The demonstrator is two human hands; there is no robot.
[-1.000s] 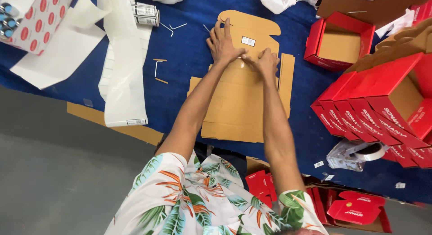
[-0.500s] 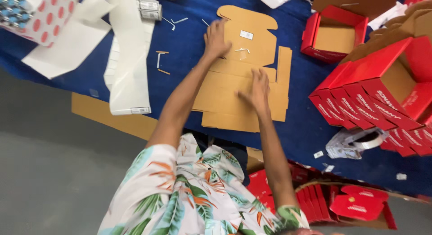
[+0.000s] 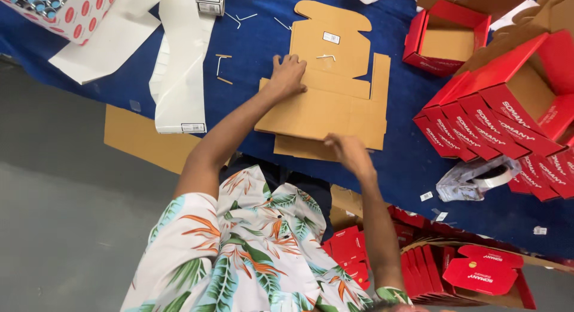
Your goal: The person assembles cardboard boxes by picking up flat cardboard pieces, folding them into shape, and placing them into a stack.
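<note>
- Floral shirt (image 3: 239, 258) fills the foreground, both bare arms reaching forward from it.
- Right hand (image 3: 350, 153) grips the near edge of a flat brown cardboard blank (image 3: 335, 103), lifting its near flap.
- Left hand (image 3: 287, 76), well apart from the right, presses flat on the blank's left side.
- Blue table (image 3: 251, 79) lies beneath the blank.
- Red boxes (image 3: 508, 115) stand beyond the right hand.
- White paper strips (image 3: 179, 67) lie left of the left hand.

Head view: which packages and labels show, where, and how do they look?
Flat brown carton blank: table centre, under left hand, small white sticker on it.
Red folded boxes: right, brown inside.
White box with red dots: top left.
Red flat cartons: bottom right.
</note>
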